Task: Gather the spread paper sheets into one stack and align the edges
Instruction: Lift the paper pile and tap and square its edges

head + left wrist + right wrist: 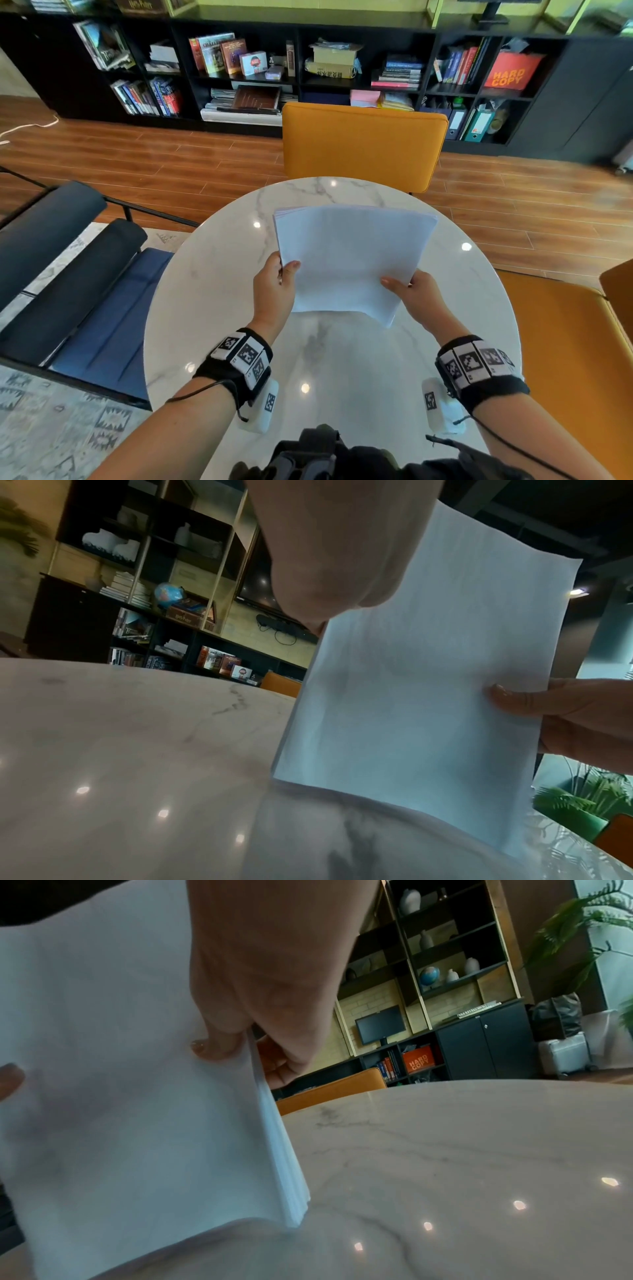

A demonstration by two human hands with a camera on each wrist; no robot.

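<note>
A stack of white paper sheets (349,260) stands tilted on its lower edge above the round marble table (219,308). My left hand (279,287) pinches the stack's left edge, thumb on the front face. My right hand (411,294) pinches the right edge the same way. In the left wrist view the paper stack (428,683) has its bottom edge at or just above the table, with the right hand's thumb (514,696) on it. In the right wrist view the sheets (120,1096) fan slightly at the lower right corner, so the edges are a little uneven.
An orange chair (363,144) stands at the table's far side and another orange seat (565,359) at the right. A dark blue chair (85,291) sits at the left. A black bookshelf (308,68) lines the back wall beyond the wooden floor.
</note>
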